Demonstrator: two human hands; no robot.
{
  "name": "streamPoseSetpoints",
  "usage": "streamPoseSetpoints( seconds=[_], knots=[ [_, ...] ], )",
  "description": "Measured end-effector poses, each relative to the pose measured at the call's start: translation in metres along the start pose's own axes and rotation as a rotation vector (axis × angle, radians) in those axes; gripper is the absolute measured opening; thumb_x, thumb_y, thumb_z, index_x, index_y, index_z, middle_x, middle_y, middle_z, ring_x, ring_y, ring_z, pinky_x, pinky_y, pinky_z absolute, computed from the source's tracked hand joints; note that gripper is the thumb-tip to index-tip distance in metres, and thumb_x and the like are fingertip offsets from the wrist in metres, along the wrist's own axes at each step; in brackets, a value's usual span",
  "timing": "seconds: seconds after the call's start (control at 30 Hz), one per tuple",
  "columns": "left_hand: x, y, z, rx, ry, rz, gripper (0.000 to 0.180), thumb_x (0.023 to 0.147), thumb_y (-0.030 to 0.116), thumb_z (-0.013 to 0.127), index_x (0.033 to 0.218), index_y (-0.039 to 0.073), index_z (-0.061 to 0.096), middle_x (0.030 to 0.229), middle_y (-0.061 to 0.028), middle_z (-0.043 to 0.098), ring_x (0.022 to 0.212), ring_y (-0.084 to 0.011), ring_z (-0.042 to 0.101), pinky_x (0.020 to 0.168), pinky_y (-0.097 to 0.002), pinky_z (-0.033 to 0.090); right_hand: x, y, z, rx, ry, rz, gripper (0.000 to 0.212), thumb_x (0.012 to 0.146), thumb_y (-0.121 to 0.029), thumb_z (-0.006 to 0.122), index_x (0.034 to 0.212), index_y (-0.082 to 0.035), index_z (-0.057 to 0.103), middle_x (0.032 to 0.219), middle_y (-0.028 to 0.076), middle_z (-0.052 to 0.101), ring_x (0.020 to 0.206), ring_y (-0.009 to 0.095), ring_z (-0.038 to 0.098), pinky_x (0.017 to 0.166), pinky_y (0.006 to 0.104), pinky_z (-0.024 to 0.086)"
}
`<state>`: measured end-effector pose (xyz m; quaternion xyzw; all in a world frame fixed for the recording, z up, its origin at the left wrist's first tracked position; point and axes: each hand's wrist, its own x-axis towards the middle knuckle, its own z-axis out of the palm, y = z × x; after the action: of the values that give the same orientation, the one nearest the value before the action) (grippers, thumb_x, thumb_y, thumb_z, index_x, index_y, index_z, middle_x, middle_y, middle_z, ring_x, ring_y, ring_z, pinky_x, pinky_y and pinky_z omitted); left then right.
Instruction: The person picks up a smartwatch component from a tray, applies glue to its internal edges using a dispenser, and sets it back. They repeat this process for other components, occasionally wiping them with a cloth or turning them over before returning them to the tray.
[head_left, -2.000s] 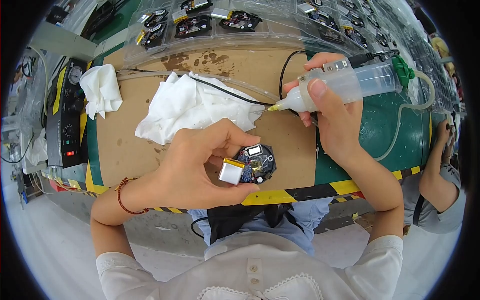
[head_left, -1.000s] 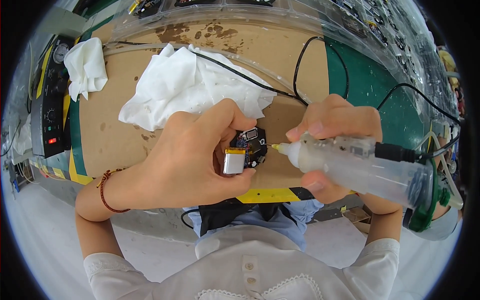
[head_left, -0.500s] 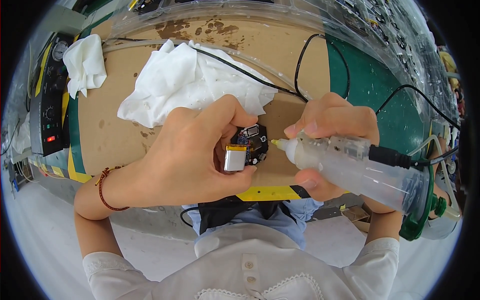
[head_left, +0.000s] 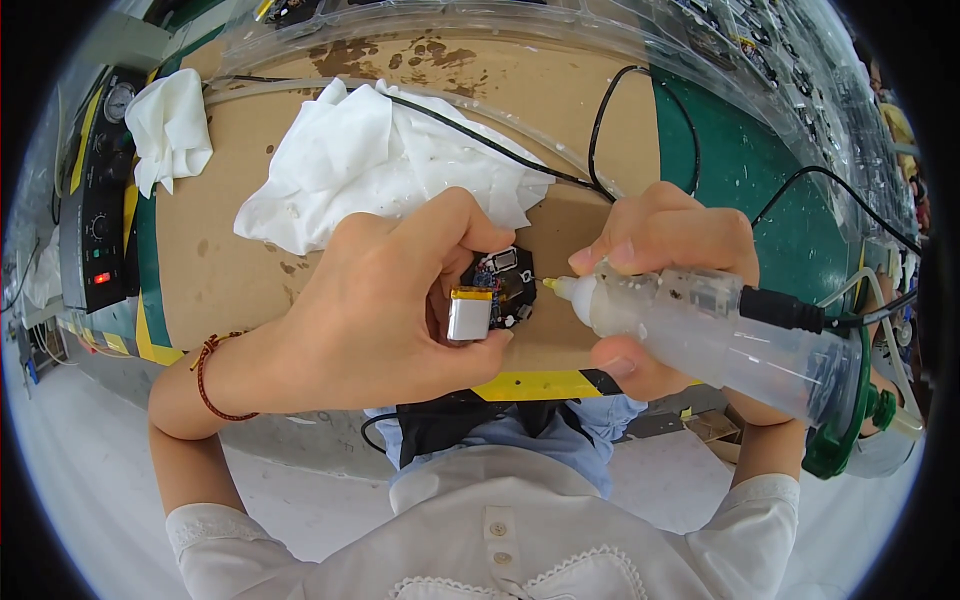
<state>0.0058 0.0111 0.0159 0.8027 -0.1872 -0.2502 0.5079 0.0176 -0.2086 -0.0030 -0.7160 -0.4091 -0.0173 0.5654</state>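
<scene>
Between the fingertips and thumb of my left hand [head_left: 385,290] is a small black circuit board [head_left: 517,285] with dark and metallic parts on it. A silver battery pouch [head_left: 469,316] with a yellow top edge sits on the board's left side, by my palm. My right hand [head_left: 670,250] is closed around a clear dispensing syringe [head_left: 720,330] with a green end cap. Its thin tip [head_left: 556,286] points left at the board's right edge, very near it; whether it touches, I cannot tell. My fingers hide part of the board.
Behind my left hand lies a crumpled white cloth [head_left: 350,160]; a smaller cloth [head_left: 170,125] leans by a black control box [head_left: 95,200]. Black cable [head_left: 480,138] crosses the brown cardboard [head_left: 220,260]. Clear plastic trays [head_left: 560,35] line the far side.
Almost everything stays in place. The syringe and my right hand have shifted very slightly, with the tip still by the board's right edge.
</scene>
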Motion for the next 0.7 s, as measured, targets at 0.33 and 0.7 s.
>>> streamPoseSetpoints(
  seconds=[0.33, 0.7],
  knots=[
    [0.0001, 0.0011, 0.0001, -0.022, -0.015, -0.036, 0.042, 0.066, 0.001, 0.072, 0.1, -0.006, 0.049, 0.075, -0.0046, 0.06, 0.071, -0.0021, 0.052, 0.055, -0.0152, 0.04, 0.0004, 0.0006, -0.0006, -0.019, 0.006, -0.031, 0.054, 0.068, -0.027, 0.076, 0.098, -0.001, 0.039, 0.084, 0.01, 0.047, 0.069, 0.017, 0.05, 0.062, 0.0301, 0.053],
    [0.0011, 0.0027, -0.0009, 0.025, -0.021, -0.031, 0.042, 0.066, 0.003, 0.072, 0.1, -0.005, 0.049, 0.075, -0.0056, 0.062, 0.069, -0.0024, 0.055, 0.053, -0.0158, 0.042, 0.0014, -0.0007, -0.0017, -0.055, 0.002, -0.033, 0.054, 0.069, -0.027, 0.075, 0.098, -0.001, 0.039, 0.085, 0.009, 0.048, 0.068, 0.018, 0.05, 0.064, 0.0318, 0.054]
  ],
)
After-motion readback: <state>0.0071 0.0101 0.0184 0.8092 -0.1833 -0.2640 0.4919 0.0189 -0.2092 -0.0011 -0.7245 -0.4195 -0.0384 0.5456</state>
